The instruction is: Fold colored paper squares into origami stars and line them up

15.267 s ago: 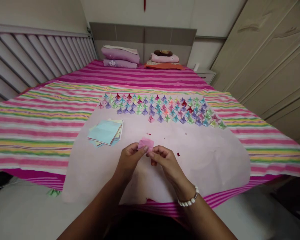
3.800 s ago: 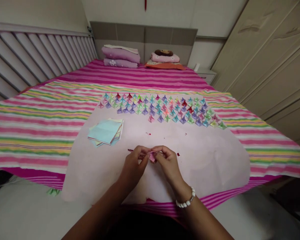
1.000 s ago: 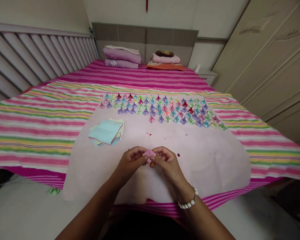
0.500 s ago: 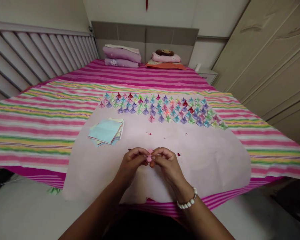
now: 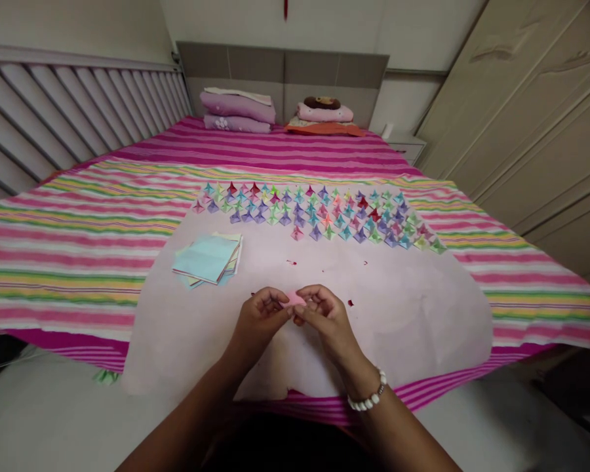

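Between my fingertips is a small piece of folded pink paper [image 5: 294, 299], held above the pale sheet [image 5: 413, 314]. My left hand [image 5: 261, 318] pinches its left side with thumb and index finger. From the other side my right hand [image 5: 327, 316], with a white beaded bracelet at the wrist, grips the right end. The fingers cover part of the paper, so its exact fold cannot be made out. Beyond the hands, rows of small folded paper pieces [image 5: 316, 233] in many colours stand along the sheet's far edge.
A stack of square paper [image 5: 205, 257], light blue on top, lies at the left of the sheet. Small dark red scraps [image 5: 351, 303] are scattered on the sheet. Striped bedding [image 5: 69, 242] surrounds it. Folded purple bedding [image 5: 237, 108] sits by the headboard [image 5: 236, 62].
The pink paper has turned in my fingers and now shows a wider, flatter face. Both hands have shifted their grip slightly; the view has drifted a little.
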Tool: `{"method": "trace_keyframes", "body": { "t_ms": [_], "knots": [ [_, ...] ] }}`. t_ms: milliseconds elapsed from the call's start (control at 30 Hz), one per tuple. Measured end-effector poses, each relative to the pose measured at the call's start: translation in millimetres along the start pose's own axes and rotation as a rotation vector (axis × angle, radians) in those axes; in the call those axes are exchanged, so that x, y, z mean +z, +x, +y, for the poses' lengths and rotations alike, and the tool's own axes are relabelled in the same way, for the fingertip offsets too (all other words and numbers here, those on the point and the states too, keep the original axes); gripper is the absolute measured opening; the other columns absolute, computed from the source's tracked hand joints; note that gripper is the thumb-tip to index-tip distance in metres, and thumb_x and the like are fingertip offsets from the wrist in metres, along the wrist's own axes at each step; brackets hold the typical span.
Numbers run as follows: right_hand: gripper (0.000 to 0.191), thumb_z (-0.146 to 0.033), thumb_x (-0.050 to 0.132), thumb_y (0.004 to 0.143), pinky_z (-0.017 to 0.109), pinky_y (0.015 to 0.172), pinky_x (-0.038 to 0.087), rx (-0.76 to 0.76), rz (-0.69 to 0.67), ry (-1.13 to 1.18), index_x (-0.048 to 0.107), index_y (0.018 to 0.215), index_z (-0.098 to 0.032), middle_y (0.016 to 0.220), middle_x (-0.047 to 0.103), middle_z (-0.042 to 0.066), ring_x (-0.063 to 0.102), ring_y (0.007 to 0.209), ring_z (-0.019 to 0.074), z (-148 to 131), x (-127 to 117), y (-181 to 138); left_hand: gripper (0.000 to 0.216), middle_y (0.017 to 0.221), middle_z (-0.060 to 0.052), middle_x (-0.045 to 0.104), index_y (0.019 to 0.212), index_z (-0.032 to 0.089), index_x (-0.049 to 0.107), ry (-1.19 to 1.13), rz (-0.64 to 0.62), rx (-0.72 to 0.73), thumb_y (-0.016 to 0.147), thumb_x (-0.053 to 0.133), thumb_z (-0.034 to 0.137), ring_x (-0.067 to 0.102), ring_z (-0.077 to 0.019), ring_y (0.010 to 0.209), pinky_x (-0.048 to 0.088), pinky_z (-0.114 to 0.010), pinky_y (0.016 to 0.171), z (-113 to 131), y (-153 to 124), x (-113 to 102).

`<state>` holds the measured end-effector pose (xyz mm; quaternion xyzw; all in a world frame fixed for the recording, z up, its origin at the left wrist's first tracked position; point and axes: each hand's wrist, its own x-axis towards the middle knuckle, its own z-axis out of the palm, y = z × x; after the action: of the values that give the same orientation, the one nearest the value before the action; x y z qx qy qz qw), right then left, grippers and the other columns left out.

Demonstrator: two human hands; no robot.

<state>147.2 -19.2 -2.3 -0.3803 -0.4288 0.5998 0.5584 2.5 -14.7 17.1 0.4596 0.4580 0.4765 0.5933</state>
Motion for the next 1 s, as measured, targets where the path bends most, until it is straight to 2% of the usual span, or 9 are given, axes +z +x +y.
{"method": "trace_keyframes", "body": {
  "t_ms": [100,233,367,467,633,733,833,1000],
  "knots": [
    [0.027,-0.025,0.079,0.065,0.025,0.059,0.045,-0.012,0.060,-0.004,0.066,0.088,-0.021,0.074,0.065,-0.002,0.058,0.061,0.0111,0,1,3,0.031,0.067,0.004,0.063,0.085,0.017,0.059,-0.008,0.034,0.035,0.062,0.078,0.025,0.060,-0.0105,0.063,0.048,-0.023,0.063,0,0,1],
    [0.033,-0.026,0.080,0.064,0.026,0.058,0.045,-0.025,0.085,-0.053,0.064,0.093,-0.021,0.067,0.063,-0.003,0.057,0.060,0.0121,-1,1,4,0.043,0.072,0.001,0.067,0.102,0.016,0.057,-0.039,0.029,0.019,0.065,0.076,0.028,0.063,-0.0125,0.068,0.050,-0.026,0.068,-2,1,0],
    [0.036,-0.025,0.079,0.065,0.026,0.059,0.046,-0.021,0.065,-0.060,0.062,0.096,-0.020,0.064,0.063,-0.004,0.059,0.059,0.0125,-3,1,3,0.047,0.067,0.002,0.066,0.106,0.015,0.057,-0.038,0.062,0.071,0.066,0.077,0.027,0.062,-0.0118,0.067,0.048,-0.024,0.068,-6,2,-5],
    [0.038,-0.022,0.078,0.066,0.025,0.059,0.046,-0.030,0.069,-0.036,0.062,0.100,-0.020,0.063,0.064,-0.005,0.059,0.058,0.0118,-3,2,2,0.046,0.067,0.003,0.066,0.109,0.015,0.058,-0.107,0.050,0.056,0.069,0.075,0.028,0.061,-0.0104,0.066,0.047,-0.023,0.068,-10,3,-6],
    [0.041,-0.021,0.078,0.066,0.025,0.059,0.047,-0.085,0.156,-0.008,0.060,0.102,-0.020,0.064,0.064,-0.005,0.060,0.058,0.0116,1,4,4,0.047,0.074,0.002,0.067,0.107,0.017,0.061,-0.289,0.104,-0.062,0.065,0.079,0.027,0.062,-0.0096,0.070,0.049,-0.023,0.070,-13,2,2],
    [0.039,-0.021,0.078,0.067,0.025,0.060,0.047,-0.123,0.178,0.009,0.060,0.102,-0.021,0.066,0.065,-0.004,0.060,0.060,0.0113,1,4,4,0.038,0.076,-0.001,0.069,0.090,0.014,0.066,-0.366,0.088,-0.164,0.059,0.084,0.024,0.063,-0.0093,0.070,0.050,-0.021,0.068,-12,0,7],
    [0.043,-0.021,0.077,0.068,0.026,0.066,0.048,-0.106,0.077,0.041,0.062,0.108,-0.023,0.077,0.067,-0.002,0.060,0.067,0.0118,0,1,2,0.031,0.068,0.001,0.066,0.079,0.012,0.067,-0.495,0.068,-0.230,0.056,0.086,0.023,0.059,-0.0053,0.061,0.050,-0.017,0.062,-9,1,6],
    [0.043,-0.021,0.072,0.071,0.030,0.083,0.046,-0.076,-0.062,0.102,0.066,0.114,-0.025,0.108,0.068,0.004,0.059,0.091,0.0167,-2,-6,1,0.029,0.069,0.003,0.063,0.081,0.011,0.068,-0.713,-0.081,-0.407,0.058,0.085,0.015,0.057,-0.0030,0.056,0.050,-0.013,0.056,-4,2,-2]
  ]
}}
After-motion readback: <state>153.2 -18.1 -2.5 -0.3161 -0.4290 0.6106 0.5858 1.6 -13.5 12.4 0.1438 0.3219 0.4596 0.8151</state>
